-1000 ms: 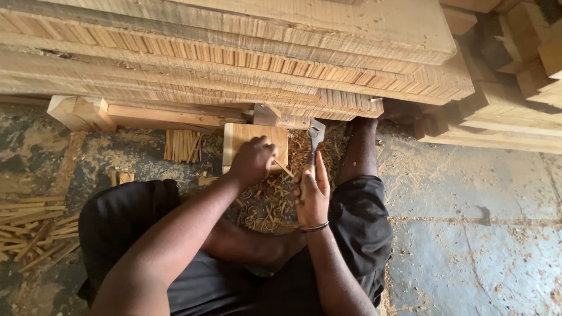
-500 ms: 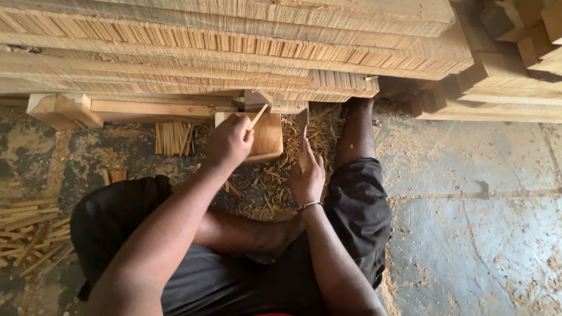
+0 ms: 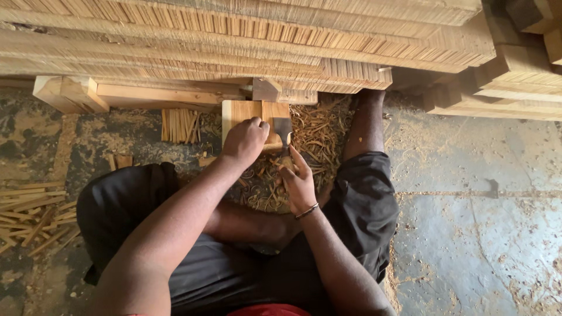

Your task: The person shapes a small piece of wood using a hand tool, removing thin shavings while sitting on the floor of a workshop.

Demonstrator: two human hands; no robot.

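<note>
I sit on the floor with a pale wooden block (image 3: 241,111) in front of me, against the base of a lumber stack. My left hand (image 3: 246,140) lies on the block's near edge with its fingers curled over the wood; what is under them is hidden. My right hand (image 3: 298,186), with a bracelet on the wrist, grips the handle of a flat metal blade (image 3: 283,129). The blade points up beside the left hand and touches the block's right part.
Stacked planks and thin slats (image 3: 246,41) fill the top of the view. Curled shavings (image 3: 316,131) cover the floor around the block. A small bundle of sticks (image 3: 180,124) lies left of the block, and loose sticks (image 3: 32,210) lie at far left. Bare concrete (image 3: 468,234) is on the right.
My left hand had reached up to the stack with a thin stick and has come back down onto the block. The right hand with the blade has shifted slightly toward the block.
</note>
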